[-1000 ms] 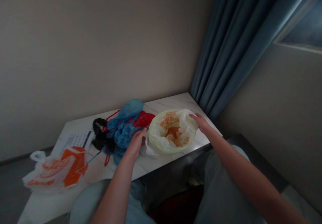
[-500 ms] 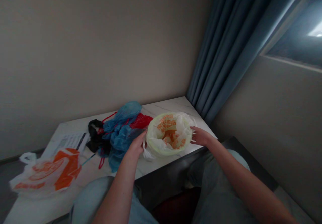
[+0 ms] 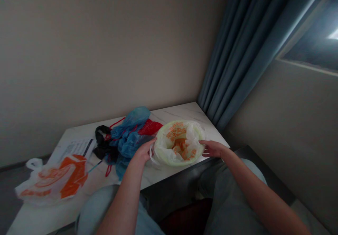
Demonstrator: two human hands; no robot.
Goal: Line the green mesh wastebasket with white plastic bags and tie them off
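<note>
A person's left hand [image 3: 142, 152] and right hand [image 3: 212, 148] flank a pale green plastic bag [image 3: 179, 143] with orange print, lying open-mouthed near the desk [image 3: 185, 112] corner by the curtain [image 3: 237, 52]. Each grip touches the bag's rim, fingers loosely curled; whether they pinch the film cannot be told in the dim light. Left of the bag, blue bags [image 3: 129, 136] heap over red and black ones, partly hidden.

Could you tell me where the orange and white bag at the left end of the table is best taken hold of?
Probably by the white handle loop at the far left end of the orange and white bag, coming from the left. The bag lies flat and limp; the loop stands clear of it.
</note>
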